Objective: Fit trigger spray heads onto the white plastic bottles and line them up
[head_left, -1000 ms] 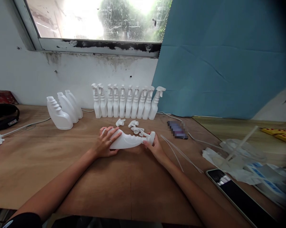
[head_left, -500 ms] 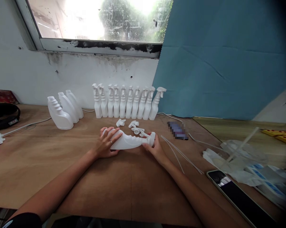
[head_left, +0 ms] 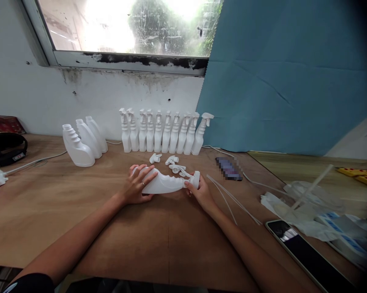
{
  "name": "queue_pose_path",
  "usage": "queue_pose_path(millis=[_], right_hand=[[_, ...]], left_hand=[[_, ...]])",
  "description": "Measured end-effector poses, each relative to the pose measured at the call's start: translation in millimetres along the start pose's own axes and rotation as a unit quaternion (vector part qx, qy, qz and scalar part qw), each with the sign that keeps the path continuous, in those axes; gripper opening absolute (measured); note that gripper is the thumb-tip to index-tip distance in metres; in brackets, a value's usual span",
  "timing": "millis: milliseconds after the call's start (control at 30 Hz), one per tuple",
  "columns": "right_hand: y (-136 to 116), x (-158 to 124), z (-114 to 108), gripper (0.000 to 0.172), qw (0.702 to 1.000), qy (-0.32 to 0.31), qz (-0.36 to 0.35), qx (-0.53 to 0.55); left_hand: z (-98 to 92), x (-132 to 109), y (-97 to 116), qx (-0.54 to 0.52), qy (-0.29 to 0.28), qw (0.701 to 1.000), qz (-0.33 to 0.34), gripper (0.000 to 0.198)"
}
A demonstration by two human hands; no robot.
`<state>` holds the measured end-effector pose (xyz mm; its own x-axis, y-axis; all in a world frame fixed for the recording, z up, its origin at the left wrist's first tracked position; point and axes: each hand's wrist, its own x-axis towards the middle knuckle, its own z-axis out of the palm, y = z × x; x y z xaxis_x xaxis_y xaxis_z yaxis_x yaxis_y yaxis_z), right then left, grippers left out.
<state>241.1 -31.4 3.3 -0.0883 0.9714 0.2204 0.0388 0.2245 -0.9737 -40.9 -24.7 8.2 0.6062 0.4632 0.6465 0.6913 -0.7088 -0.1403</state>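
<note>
A white plastic bottle [head_left: 165, 183] lies on its side above the brown table, neck toward the right, with a white spray head [head_left: 195, 179] at its neck. My left hand [head_left: 138, 185] is wrapped round the bottle's body, a ring on one finger. At the neck, my right hand [head_left: 201, 192] grips the spray head between thumb and fingers; some of its fingers are hidden behind. Several loose white spray heads [head_left: 172, 160] lie just beyond the bottle. Behind them stands a row of white spray bottles [head_left: 158, 138] with heads on.
Three bottles without heads [head_left: 79, 149] stand at the left. Thin white tubes [head_left: 232, 197] lie right of my right hand. Farther right are a blurred-out phone [head_left: 228, 168], a black-screened phone [head_left: 305, 252], a plastic cup with a straw [head_left: 311, 195] and a power strip [head_left: 344, 236].
My right thumb and fingers have shifted slightly round the spray head at the neck. The bottle and my left hand have hardly moved.
</note>
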Motion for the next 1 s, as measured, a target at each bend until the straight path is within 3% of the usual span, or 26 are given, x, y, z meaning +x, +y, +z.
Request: queue_pose_path(millis=[167, 333, 533, 767, 867, 1000], right_hand=[[1.1, 0.1, 2.1, 0.055, 0.999, -0.015, 0.014, 0.051], [1.0, -1.5, 3.0, 0.05, 0.998, 0.022, 0.025, 0.044], [0.2, -3.6, 8.3, 0.047, 0.987, 0.039, 0.04, 0.151], [-16.0, -9.2, 10.0, 0.053, 0.956, -0.027, 0.054, 0.286], [-12.8, -9.2, 7.6, 0.049, 0.948, -0.048, 0.078, 0.306], [-1.9, -9.2, 6.3, 0.035, 0.959, -0.029, 0.097, 0.265]], left_hand=[[0.5, -1.1, -1.7, -0.002, -0.005, 1.0, -0.002, 0.071], [3.3, -3.2, -1.5, -0.014, 0.01, 1.0, -0.003, 0.071], [4.5, -2.2, -0.8, -0.017, 0.023, 1.0, -0.001, 0.07], [2.0, 1.9, 4.5, -0.04, 0.022, 0.999, -0.021, 0.073], [1.7, 1.5, 5.6, -0.044, 0.018, 0.999, -0.018, 0.074], [1.3, -0.6, 5.2, -0.045, 0.003, 0.999, 0.01, 0.074]])
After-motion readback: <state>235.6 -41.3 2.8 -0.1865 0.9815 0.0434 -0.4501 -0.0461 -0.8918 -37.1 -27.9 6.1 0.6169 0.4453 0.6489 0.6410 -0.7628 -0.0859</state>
